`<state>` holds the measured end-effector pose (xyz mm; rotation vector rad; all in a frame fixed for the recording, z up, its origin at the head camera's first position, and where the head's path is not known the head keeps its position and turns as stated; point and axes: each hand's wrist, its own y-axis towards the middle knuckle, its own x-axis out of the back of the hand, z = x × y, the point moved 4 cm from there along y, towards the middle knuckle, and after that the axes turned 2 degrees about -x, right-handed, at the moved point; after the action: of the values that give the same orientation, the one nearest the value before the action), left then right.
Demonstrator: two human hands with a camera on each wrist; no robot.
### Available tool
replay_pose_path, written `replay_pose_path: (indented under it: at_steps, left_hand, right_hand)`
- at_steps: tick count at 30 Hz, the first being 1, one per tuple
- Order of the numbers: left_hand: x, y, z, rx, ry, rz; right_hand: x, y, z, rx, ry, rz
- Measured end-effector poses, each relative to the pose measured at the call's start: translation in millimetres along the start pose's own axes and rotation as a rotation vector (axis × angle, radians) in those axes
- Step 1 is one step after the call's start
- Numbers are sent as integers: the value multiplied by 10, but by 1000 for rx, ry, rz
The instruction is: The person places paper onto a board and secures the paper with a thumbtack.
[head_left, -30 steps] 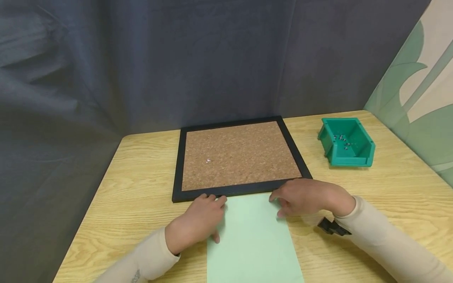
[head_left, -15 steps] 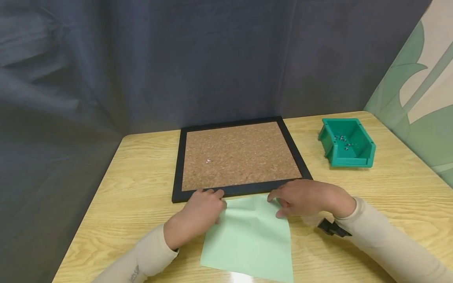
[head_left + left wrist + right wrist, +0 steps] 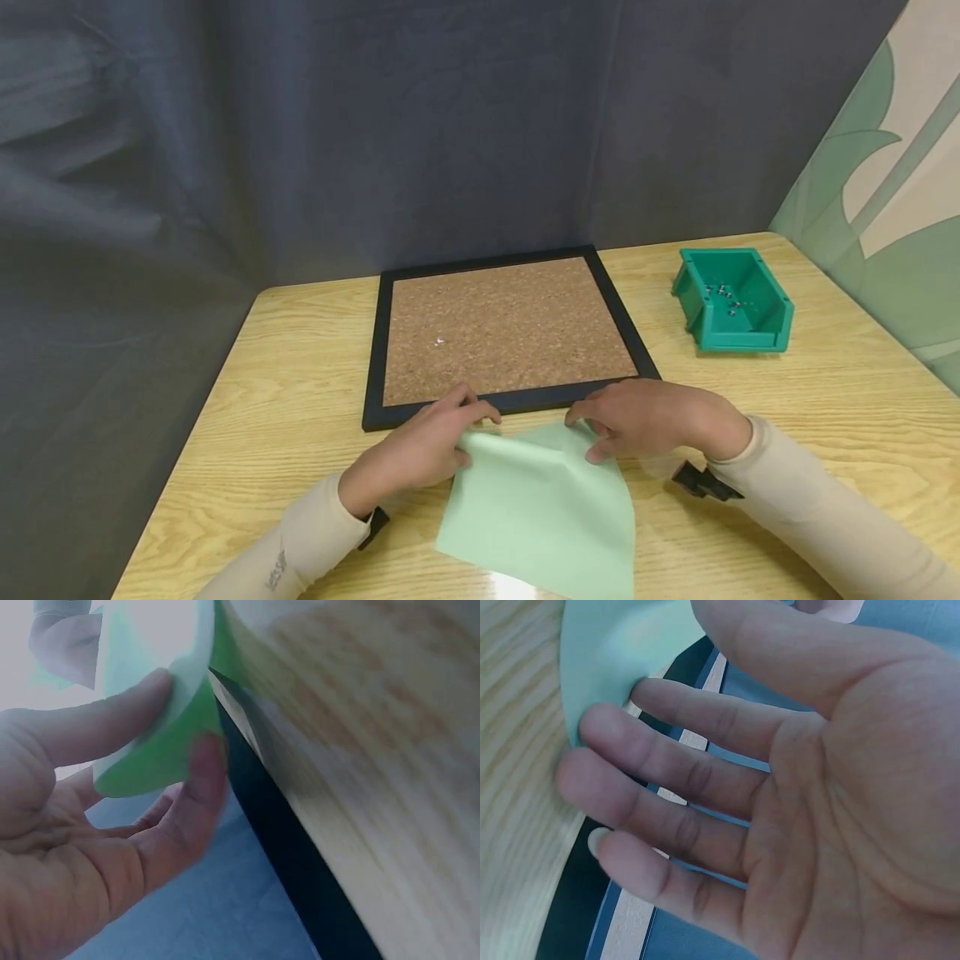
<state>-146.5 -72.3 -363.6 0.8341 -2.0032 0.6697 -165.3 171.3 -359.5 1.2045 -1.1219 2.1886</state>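
Note:
A light green sheet of paper (image 3: 543, 508) lies in front of a black-framed cork board (image 3: 510, 329), its far left part lifted and curled. My left hand (image 3: 420, 446) pinches that lifted corner, thumb on one face and fingers behind the other, as the left wrist view of the paper (image 3: 146, 761) shows. At the far right corner, my right hand (image 3: 648, 419) rests its fingertips on the paper close to the board's frame. Its fingers (image 3: 697, 769) are loosely extended in the right wrist view, the tips at the paper's edge (image 3: 615, 645).
A green plastic bin (image 3: 742, 342) with several small pieces (image 3: 723, 292) inside stands at the back right of the wooden table (image 3: 300, 358). A tiny white speck (image 3: 439, 341) shows on the cork. Dark fabric (image 3: 450, 125) hangs behind the table.
The sheet's near edge has come up from below the view and the paper has buckled. My left hand has turned and now lifts the far left corner; the right hand has stayed in place.

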Motion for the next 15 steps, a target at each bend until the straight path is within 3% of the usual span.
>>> replay_pose_path:
  at_steps: [4, 7, 11, 15]
  left_hand:
    - [3, 23, 18, 23, -78, 0]
    - [27, 38, 37, 47, -190, -47]
    - [95, 50, 75, 109, -368, -186]
    - [143, 70, 159, 227, -537, -301]
  right_hand:
    - [-8, 5, 6, -2, -1, 3]
    - [-10, 7, 5, -2, -7, 4]
    - [-9, 8, 3, -8, -17, 5]
    - [-11, 3, 6, -11, -20, 1]
